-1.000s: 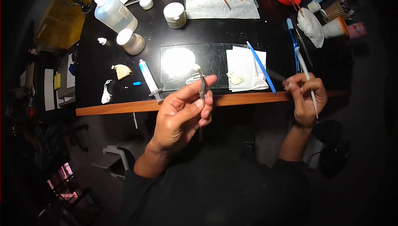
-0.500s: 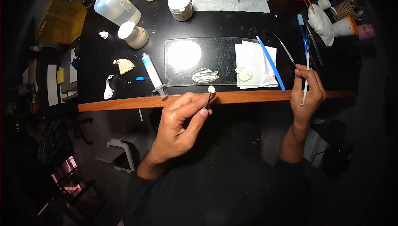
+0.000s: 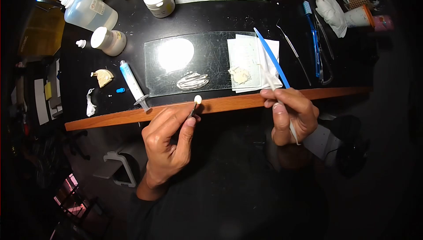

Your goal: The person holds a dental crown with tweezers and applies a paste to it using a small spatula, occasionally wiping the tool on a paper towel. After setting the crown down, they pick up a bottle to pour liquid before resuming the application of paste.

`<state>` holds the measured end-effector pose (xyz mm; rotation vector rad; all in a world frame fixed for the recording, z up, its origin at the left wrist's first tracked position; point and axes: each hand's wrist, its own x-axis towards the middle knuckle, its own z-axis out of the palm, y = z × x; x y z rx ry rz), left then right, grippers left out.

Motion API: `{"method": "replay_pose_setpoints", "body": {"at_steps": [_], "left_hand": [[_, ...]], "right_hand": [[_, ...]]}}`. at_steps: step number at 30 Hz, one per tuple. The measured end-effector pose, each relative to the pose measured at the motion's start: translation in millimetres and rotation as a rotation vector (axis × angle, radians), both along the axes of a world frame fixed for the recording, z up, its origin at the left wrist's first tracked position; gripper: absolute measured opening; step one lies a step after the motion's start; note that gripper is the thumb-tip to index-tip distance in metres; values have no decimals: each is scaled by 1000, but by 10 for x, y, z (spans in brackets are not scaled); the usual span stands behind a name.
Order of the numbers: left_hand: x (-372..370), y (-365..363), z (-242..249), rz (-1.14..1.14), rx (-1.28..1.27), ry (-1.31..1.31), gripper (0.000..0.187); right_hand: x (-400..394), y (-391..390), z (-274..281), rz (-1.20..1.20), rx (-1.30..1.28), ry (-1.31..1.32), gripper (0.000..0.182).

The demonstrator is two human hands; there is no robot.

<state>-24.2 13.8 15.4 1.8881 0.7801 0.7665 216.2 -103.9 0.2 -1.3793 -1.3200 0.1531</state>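
In the head view, the left hand (image 3: 169, 141) pinches a thin dark metal holder (image 3: 194, 109) tipped with a small white oval piece (image 3: 198, 99); apart from it, the right hand (image 3: 297, 114), nearer the cream-coloured paste patch (image 3: 240, 75), grips a slim white tool (image 3: 270, 79) slanting forward and leftward.

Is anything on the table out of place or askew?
The clear plastic syringe with blue markings lies askew, its plunger end over the brown wooden table edge, where it might be knocked.
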Motion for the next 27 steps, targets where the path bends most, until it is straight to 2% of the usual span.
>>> {"method": "replay_pose_setpoints", "body": {"at_steps": [4,7,13,19,27], "left_hand": [[26,4,26,-6,12,39,23],[36,33,46,-35,29,64,24],[76,79,115,-83,13,112,23],[143,47,190,-30,-71,175,24],[174,46,219,-16,-103,198,26]], "right_hand": [[87,-3,-2,31,-35,-96,19],[11,24,7,-30,-53,81,20],[96,74,20,66,-36,-10,18],[57,119,64,4,-78,-92,17],[94,104,42,86,-106,-195,25]]}}
